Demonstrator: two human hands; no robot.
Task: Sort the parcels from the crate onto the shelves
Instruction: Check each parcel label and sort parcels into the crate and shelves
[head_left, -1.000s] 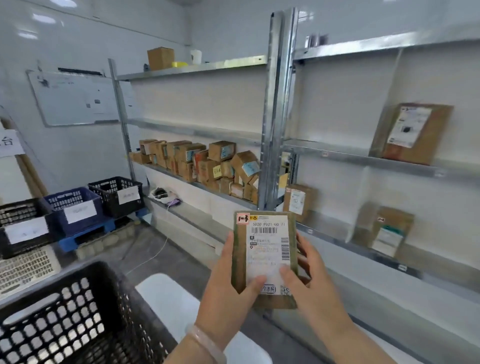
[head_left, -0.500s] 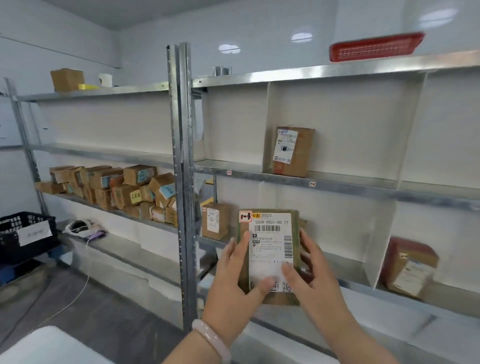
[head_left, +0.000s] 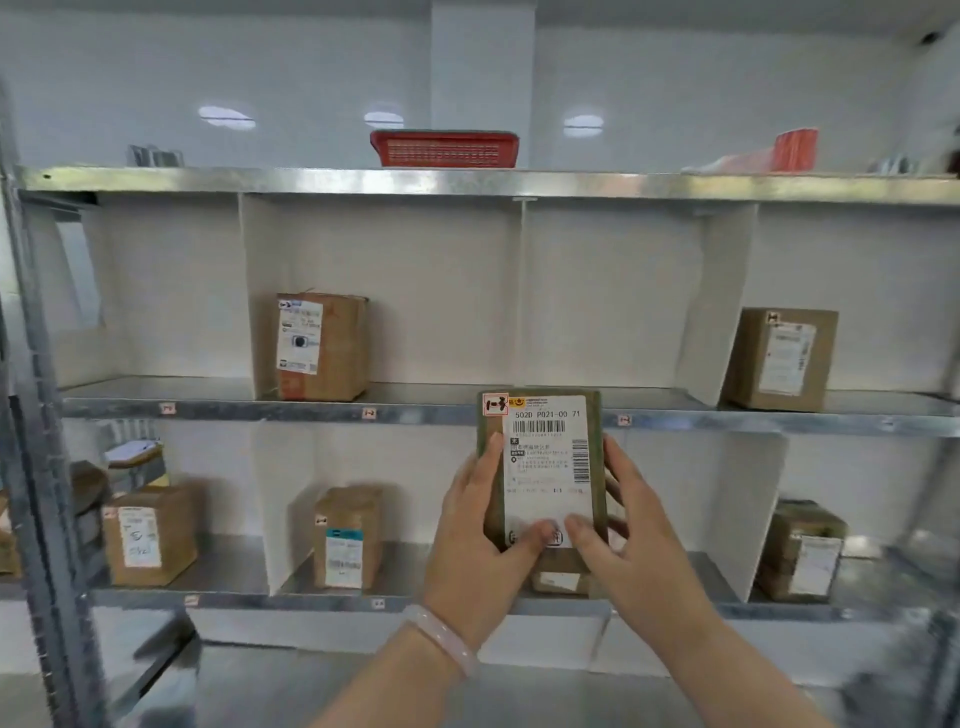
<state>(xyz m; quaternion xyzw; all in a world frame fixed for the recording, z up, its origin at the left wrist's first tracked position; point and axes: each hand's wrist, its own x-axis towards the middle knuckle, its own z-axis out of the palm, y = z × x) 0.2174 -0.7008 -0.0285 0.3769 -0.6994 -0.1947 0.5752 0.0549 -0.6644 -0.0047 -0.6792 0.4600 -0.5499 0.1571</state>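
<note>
Holding a flat brown cardboard parcel with a white barcode label (head_left: 545, 457) upright in mid-air in front of the galvanised metal shelves (head_left: 260, 409), its top level with the middle shelf edge; left hand (head_left: 478, 545) grips the left side, right hand (head_left: 634, 535) grips the right side, both thumbs pressed on the label's lower part and nearly touching; pale bead bracelet (head_left: 441, 639) on left wrist; white divider panels (head_left: 727, 301) split the shelves into compartments; middle shelf has a labelled brown carton (head_left: 322, 345) in the second compartment from left and a tan labelled carton (head_left: 782, 358) at far right; lower shelf has a taped brown box (head_left: 150, 532) at left, a narrow brown box with a teal sticker (head_left: 348, 538) in the next compartment, a dark wrapped box (head_left: 802, 551) at right; small box behind the hands mostly hidden; red plastic slotted basket (head_left: 444, 149) on the top shelf.
</note>
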